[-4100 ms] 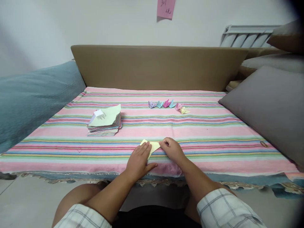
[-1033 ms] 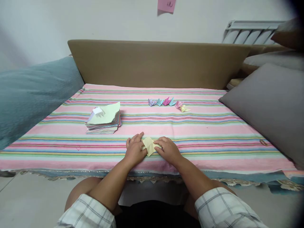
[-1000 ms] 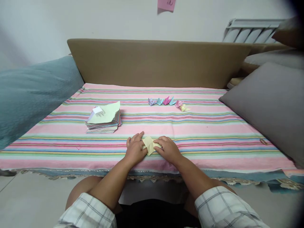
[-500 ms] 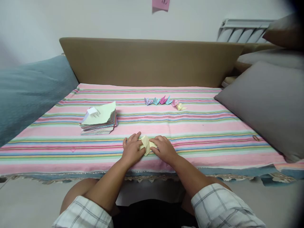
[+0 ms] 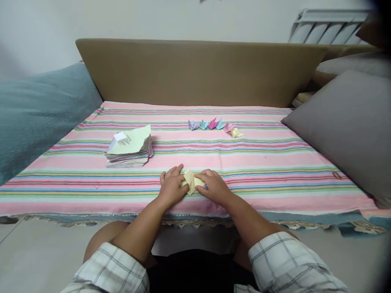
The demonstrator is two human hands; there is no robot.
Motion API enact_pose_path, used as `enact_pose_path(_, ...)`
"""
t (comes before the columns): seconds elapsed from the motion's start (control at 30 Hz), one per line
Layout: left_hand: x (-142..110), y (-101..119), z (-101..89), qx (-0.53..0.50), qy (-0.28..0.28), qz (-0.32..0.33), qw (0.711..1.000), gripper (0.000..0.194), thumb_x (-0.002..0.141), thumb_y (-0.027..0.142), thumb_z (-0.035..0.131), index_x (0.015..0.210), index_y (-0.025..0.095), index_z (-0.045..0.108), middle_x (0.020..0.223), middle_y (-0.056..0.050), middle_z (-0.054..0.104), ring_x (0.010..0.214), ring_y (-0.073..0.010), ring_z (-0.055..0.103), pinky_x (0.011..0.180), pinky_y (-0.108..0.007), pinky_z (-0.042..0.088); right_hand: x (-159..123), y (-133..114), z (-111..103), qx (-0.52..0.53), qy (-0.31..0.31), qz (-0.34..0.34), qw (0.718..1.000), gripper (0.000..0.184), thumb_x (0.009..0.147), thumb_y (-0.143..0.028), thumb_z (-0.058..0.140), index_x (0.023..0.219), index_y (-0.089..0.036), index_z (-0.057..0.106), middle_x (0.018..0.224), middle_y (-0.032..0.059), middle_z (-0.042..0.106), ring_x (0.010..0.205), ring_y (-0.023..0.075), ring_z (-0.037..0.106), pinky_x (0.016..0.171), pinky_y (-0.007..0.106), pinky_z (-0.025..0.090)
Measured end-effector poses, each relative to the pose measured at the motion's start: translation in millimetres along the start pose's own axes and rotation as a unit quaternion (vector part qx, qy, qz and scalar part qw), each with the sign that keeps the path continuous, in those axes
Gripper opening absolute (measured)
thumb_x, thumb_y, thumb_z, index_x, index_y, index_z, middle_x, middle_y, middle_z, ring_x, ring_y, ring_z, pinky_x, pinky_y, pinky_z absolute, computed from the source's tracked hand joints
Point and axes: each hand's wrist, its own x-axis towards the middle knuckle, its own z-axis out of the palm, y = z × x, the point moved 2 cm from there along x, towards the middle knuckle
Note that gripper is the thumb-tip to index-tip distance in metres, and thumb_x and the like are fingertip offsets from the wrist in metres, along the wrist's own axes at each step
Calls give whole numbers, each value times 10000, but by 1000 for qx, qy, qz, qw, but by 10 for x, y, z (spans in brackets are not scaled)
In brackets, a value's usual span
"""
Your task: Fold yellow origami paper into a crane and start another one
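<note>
A partly folded pale yellow origami paper (image 5: 190, 182) lies on the striped cloth (image 5: 244, 162) near its front edge. My left hand (image 5: 172, 186) grips its left side, with thumb and index finger on the paper and the other fingers spread on the cloth. My right hand (image 5: 214, 186) pinches the right side, its fingers bent together. A raised flap stands in the middle between both hands. The parts under my fingers are hidden.
A stack of coloured paper (image 5: 130, 152) with a white plug adapter (image 5: 121, 138) on top sits to the left. Several small folded paper cranes (image 5: 213, 123) line up farther back. A grey cushion (image 5: 345, 130) bounds the right, a blue cushion (image 5: 45, 118) the left.
The camera view has shifted slightly. Both hands stay on the yellow paper, and its middle flap looks a little more turned and spread.
</note>
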Motion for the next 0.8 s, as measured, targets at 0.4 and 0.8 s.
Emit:
enact_pose_path(0.4, 6, 64, -26, -18, -1, 4, 1000, 189, 753, 352, 553, 889, 335, 683, 1451, 13, 329, 1318, -286, 276, 1029, -581, 121, 4, -7, -4, 9, 9, 2, 1000, 406, 775, -317, 610, 1164, -214, 561, 1031, 61, 566, 970, 210, 493, 862, 349, 381)
enact_pose_path(0.8, -42, 36, -210, -41, -66, 68, 995, 227, 785, 443, 537, 878, 293, 680, 1465, 14, 302, 1340, -303, 217, 1046, -573, 130, 9, 1, -8, 16, 3, -1, 1000, 397, 786, -336, 606, 1161, -210, 570, 1040, 68, 568, 980, 212, 496, 871, 353, 383)
